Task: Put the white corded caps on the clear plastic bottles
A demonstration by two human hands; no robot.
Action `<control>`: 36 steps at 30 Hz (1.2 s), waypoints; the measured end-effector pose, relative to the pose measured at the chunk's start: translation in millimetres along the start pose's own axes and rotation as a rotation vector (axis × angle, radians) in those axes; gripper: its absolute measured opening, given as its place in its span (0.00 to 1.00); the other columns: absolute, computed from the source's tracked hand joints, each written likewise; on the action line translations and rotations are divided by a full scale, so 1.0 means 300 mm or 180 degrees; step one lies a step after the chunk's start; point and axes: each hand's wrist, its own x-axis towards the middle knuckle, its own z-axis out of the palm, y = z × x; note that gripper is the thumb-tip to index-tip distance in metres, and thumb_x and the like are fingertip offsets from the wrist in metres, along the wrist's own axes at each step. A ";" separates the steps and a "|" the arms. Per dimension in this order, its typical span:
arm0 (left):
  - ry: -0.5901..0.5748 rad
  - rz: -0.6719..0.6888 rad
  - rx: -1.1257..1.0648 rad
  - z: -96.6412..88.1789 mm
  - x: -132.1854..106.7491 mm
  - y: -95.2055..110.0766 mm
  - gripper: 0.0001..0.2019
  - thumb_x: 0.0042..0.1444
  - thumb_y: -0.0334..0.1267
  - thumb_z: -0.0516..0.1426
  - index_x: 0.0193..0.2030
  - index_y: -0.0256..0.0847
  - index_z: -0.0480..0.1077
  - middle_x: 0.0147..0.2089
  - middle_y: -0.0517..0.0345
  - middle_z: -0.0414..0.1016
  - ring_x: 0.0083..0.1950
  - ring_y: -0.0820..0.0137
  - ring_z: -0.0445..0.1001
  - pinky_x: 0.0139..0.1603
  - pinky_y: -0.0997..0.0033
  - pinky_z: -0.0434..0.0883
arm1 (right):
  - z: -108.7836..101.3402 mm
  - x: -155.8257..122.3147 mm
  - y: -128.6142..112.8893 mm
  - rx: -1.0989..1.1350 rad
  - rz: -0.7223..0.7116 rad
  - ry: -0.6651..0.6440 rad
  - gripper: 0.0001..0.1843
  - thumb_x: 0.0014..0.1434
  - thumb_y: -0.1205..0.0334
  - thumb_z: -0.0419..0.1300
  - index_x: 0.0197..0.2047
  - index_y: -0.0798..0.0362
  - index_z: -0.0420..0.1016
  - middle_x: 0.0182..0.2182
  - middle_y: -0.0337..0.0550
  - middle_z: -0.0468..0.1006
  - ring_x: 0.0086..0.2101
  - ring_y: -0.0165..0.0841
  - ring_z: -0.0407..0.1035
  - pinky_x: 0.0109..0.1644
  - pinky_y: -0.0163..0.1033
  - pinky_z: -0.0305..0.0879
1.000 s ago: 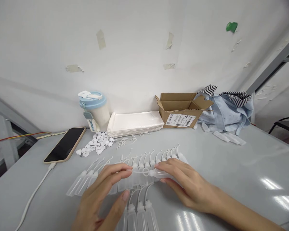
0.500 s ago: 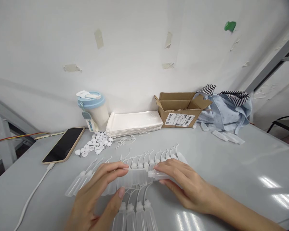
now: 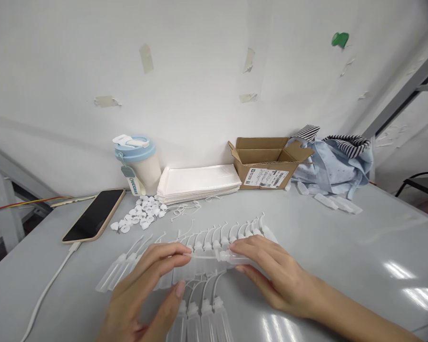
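While the phone (image 3: 94,216) and white caps (image 3: 135,220) sit at left on the surface (image 3: 342,256), left hand (image 3: 142,289) has its thumb spread from its fingers; strap (image 3: 205,257) end reaches the fingertips, contact hard to tell. Held bottle (image 3: 228,257) lies sideways over the bottle row (image 3: 185,270), neck left, pinched in the grip of the right hand (image 3: 276,273).

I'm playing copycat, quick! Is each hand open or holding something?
Left hand: open, thumb apart; can't tell if it pinches the strap.
Right hand: holding a plastic bottle.
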 end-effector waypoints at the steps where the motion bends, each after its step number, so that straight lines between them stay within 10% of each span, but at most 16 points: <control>1: -0.0015 0.0043 -0.0024 0.001 0.000 0.000 0.13 0.60 0.32 0.52 0.50 0.49 0.67 0.52 0.60 0.69 0.52 0.69 0.70 0.51 0.72 0.68 | 0.002 -0.001 0.001 0.0011 -0.0002 -0.0019 0.17 0.63 0.73 0.53 0.55 0.59 0.63 0.42 0.53 0.77 0.40 0.38 0.71 0.42 0.44 0.73; 36: -0.0408 0.0444 -0.0028 0.017 0.003 0.048 0.21 0.58 0.31 0.52 0.58 0.46 0.64 0.56 0.54 0.72 0.56 0.63 0.72 0.49 0.68 0.76 | 0.002 0.003 -0.035 0.0005 -0.0006 -0.0411 0.15 0.65 0.72 0.47 0.54 0.58 0.62 0.40 0.53 0.77 0.39 0.39 0.73 0.38 0.43 0.74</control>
